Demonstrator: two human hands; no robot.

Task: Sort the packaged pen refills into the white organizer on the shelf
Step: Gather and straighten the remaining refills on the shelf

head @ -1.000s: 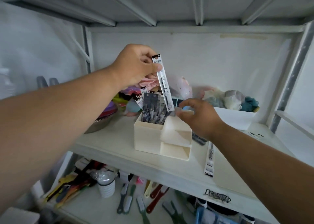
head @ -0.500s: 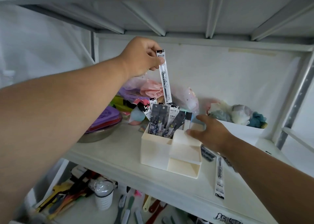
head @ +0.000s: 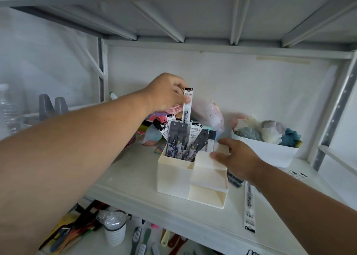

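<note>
1. Head view: Packaged pen refill (head: 187, 105) hangs upright, pinched at its top by the left hand (head: 166, 92), its lower end entering the white organizer (head: 191, 174) directly below.
2. Right hand (head: 236, 157), fingers relaxed, rests on the organizer's right side; another refill (head: 249, 206) lies just beneath its wrist.

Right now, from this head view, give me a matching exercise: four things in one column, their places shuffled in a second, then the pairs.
Things
1. left hand
2. right hand
3. white bin
4. loose refill pack

Places
A. lying flat on the shelf, right of the white organizer
B. resting on the organizer's right side
C. holding soft items, back right
D. pinching an upright refill pack

Pairs: 1-D, 2-B, 3-C, 4-A
</note>
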